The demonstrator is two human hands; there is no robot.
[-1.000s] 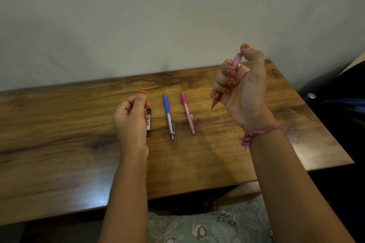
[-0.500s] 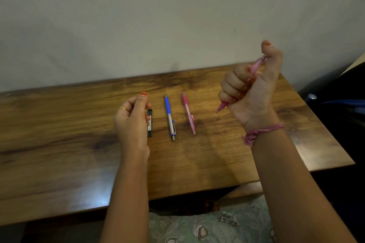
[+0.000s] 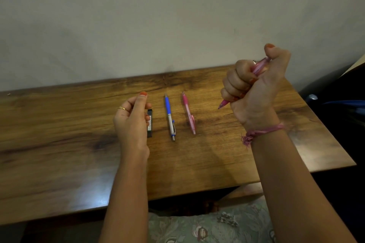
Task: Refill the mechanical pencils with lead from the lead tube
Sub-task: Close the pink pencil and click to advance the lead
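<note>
- Wooden table [image 3: 59, 144]: broad bare stretch at left, plain wall right behind, right edge near the raised forearm; best to keep all handling over the middle so nothing rolls off.
- Right hand [image 3: 254, 89]: raised over the table's right part, fist clenched around a pink mechanical pencil [image 3: 260, 64], thumb on its cap end, tip angled down-left; likely clicking to check the lead; better clicked gently, tip kept off the wood.
- Left hand [image 3: 131, 122]: hovering with loosely curled fingers, grasping nothing, partly covering the black lead tube [image 3: 150, 123] lying flat.
- Blue pencil [image 3: 169, 117] and second pink pencil [image 3: 188, 113]: lying side by side between the hands, apart, untouched.
</note>
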